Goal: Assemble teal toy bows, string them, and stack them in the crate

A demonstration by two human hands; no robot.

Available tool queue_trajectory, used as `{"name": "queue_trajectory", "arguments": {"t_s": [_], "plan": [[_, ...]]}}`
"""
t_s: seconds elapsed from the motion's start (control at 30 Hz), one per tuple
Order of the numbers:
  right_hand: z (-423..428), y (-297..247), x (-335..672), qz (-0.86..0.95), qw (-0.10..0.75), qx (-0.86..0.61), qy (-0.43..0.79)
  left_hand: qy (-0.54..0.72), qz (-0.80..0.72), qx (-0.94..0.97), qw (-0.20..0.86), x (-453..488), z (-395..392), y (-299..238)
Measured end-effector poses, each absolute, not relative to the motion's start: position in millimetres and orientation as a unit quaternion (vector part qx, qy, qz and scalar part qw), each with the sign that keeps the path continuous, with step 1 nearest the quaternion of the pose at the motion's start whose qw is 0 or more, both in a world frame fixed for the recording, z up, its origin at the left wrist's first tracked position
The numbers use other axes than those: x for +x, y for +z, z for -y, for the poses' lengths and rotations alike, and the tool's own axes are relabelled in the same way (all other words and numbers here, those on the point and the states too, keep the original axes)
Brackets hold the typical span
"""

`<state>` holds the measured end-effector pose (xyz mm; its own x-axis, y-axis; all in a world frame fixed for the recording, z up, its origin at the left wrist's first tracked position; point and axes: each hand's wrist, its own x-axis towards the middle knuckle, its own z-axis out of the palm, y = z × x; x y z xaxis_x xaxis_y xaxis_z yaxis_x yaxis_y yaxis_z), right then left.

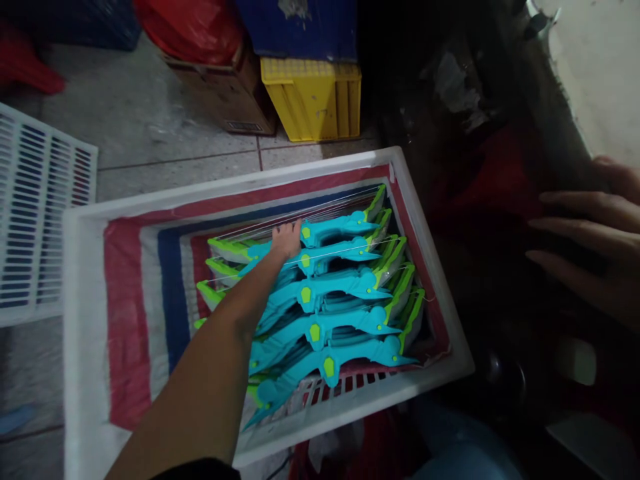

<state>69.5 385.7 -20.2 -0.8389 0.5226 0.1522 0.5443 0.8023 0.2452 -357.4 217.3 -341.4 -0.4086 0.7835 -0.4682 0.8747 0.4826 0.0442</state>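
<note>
Several blue-and-green toy bows with white strings lie in rows inside a white plastic crate. My left hand reaches over the nearer rows, its fingers closed around the grip area of a bow near the far side. My left forearm hides the left parts of some bows. Off the crate's right side, my right hand hovers with fingers stretched out and apart, holding nothing; part of it is cut off by the view's edge.
A red, white and blue striped sheet lines the crate. Behind stand a yellow crate under a blue bin and a cardboard box with a red bag. A white slatted basket is at left.
</note>
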Motion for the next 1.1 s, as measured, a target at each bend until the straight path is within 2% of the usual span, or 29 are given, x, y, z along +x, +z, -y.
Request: {"name": "queue_trajectory", "arguments": {"t_s": [0.1, 0.27, 0.47, 0.63, 0.73, 0.8, 0.87, 1.0, 1.03, 1.1], "plan": [[-388.3, -19.7, 71.1, 0.968, 0.068, -0.222, -0.098, -0.105, -0.828, 0.495, 0.244, -360.7, -215.4, -339.9], [-388.8, -17.7, 67.9, 0.968, 0.044, -0.227, -0.093, -0.049, -0.835, 0.485, 0.255, -359.5, -211.7, -338.9], [-388.9, -19.0, 68.4, 0.973, 0.074, -0.186, -0.112, 0.121, -0.874, 0.434, 0.182, -329.8, -195.9, -315.6], [-403.0, -26.9, 68.4, 0.973, 0.052, -0.209, -0.081, 0.274, -0.840, 0.451, 0.124, -211.5, -125.6, -256.1], [-398.9, -29.9, 50.0, 0.967, 0.064, -0.245, -0.033, 0.414, -0.753, 0.472, 0.195, -106.0, -73.0, -212.5], [-368.9, -24.5, 41.4, 0.954, 0.099, -0.284, -0.011, 0.435, -0.687, 0.500, 0.298, -46.2, -39.8, -185.4], [-313.1, -15.8, 47.8, 0.926, 0.170, -0.337, -0.005, 0.425, -0.630, 0.525, 0.383, -9.1, -8.1, -162.4], [-154.7, -10.2, 115.4, 0.923, 0.254, -0.287, -0.032, 0.371, -0.556, 0.575, 0.472, -2.6, 29.7, -141.0], [-109.4, -12.9, 143.4, 0.909, 0.260, -0.324, -0.036, 0.347, -0.543, 0.595, 0.481, -7.7, 30.1, -141.0], [-10.2, -22.3, 208.9, 0.817, 0.281, -0.503, -0.033, 0.277, -0.505, 0.657, 0.486, -15.0, 21.8, -143.4]]}}
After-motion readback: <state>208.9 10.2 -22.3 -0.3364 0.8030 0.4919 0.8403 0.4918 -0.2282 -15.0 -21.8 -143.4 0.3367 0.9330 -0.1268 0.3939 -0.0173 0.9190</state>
